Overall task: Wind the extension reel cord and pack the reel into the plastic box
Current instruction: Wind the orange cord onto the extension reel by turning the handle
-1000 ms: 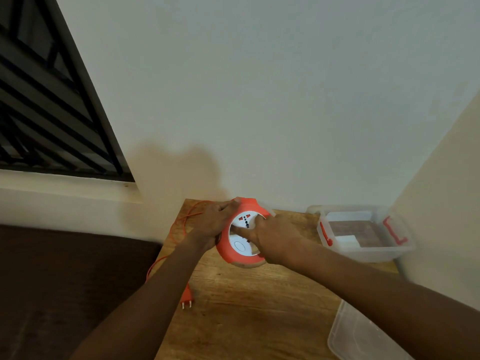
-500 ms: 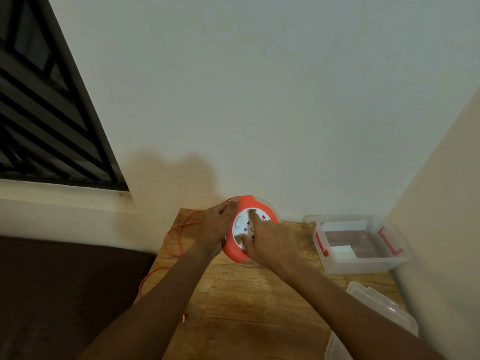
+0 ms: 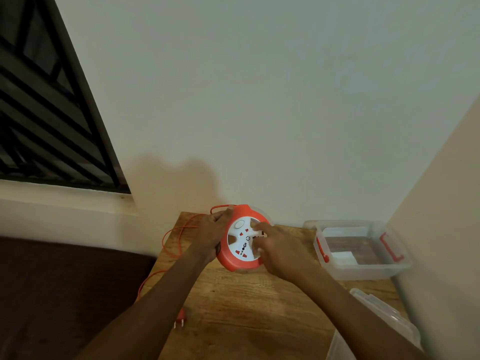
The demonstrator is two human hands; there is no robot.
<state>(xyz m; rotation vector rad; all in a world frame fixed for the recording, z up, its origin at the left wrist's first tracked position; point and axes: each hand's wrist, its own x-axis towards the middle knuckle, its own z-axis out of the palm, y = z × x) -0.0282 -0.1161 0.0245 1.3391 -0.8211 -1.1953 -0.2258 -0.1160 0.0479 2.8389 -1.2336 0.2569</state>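
Note:
An orange extension reel (image 3: 240,244) with a white socket face stands tilted on the wooden table (image 3: 246,307). My left hand (image 3: 214,233) grips the reel's left rim. My right hand (image 3: 279,249) lies over the white face, fingers curled into its spokes. The thin orange cord (image 3: 172,239) loops off the table's left edge and ends in an orange plug (image 3: 180,318) lying near my left forearm. A clear plastic box (image 3: 363,249) with red latches stands open at the right, against the wall.
The box's clear lid (image 3: 384,315) lies at the table's right front corner. Walls close off the back and right side. A dark surface (image 3: 65,294) sits left of the table, under a barred window (image 3: 46,113).
The white face has turned under my right hand; the round button is now at the upper left. The plug has slid closer to the table's left edge and my forearm.

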